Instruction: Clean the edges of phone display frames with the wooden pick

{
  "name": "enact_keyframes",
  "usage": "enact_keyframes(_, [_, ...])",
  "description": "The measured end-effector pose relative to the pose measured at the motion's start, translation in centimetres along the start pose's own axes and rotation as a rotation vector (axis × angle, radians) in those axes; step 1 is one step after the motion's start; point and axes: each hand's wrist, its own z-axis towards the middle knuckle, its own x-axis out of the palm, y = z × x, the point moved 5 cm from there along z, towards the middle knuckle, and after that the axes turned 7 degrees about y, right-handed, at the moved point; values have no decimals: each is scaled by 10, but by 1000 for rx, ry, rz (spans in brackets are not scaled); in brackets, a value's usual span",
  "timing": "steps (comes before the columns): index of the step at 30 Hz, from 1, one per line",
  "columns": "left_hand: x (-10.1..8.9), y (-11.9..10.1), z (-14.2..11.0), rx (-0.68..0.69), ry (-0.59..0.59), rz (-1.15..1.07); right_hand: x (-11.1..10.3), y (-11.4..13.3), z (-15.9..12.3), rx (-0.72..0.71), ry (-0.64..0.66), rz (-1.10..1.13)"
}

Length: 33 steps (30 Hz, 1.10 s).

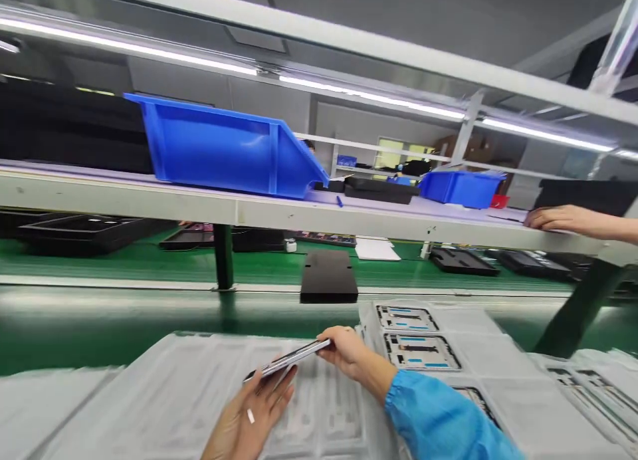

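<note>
A thin flat device panel (292, 359) with a silver edge is held level between both my hands, above a translucent plastic tray (164, 387). My left hand (252, 417) supports its near end from below, palm up, fingers curled round the edge. My right hand (349, 352), in a blue sleeve, pinches its far right end. To the right, another tray (448, 327) carries similar panels (421, 352) lying in its pockets.
A green conveyor belt (124, 264) runs across, carrying a black tray (329, 277) and other dark trays. An overhead shelf (149, 197) holds a large blue bin (224, 147) and a smaller blue bin (461, 186). Another person's hand (558, 217) rests on the shelf at right.
</note>
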Motion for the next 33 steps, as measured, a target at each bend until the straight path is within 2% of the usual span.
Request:
enact_keyframes(4, [2,-1,2,-18,-34,31,2,1,-1,-12,-14,-72])
enact_keyframes(6, [4,-2,1,-38,-51,24,0,5,-2,-63,-52,-129])
enact_keyframes(8, [8,-4,0,-53,-69,-1,-6,14,-5,-170,-135,-199])
enact_keyframes(11, [12,-5,-4,-53,-112,-48,-12,33,-20,-421,-264,-311])
enact_keyframes(13, [14,-4,-6,-51,-128,-86,-9,43,-35,-589,-259,-386])
enact_keyframes(16, [15,-2,-8,-59,-126,-120,8,45,-54,-760,-74,-522])
enact_keyframes(21, [13,-1,-8,-40,-24,-88,54,22,-79,-962,446,-746])
enact_keyframes(23, [12,0,-8,-48,5,-65,69,9,-88,-1088,590,-915])
enact_keyframes(25, [11,2,-9,-72,36,-48,79,-5,-92,-1223,645,-1116])
enact_keyframes(27, [10,5,-8,-95,53,-26,84,-18,-91,-1300,630,-1252])
enact_keyframes(30, [7,8,-6,-102,34,8,87,-30,-85,-1325,600,-1324])
enact_keyframes(33, [8,9,-4,-72,26,8,90,-34,-78,-1290,571,-1323])
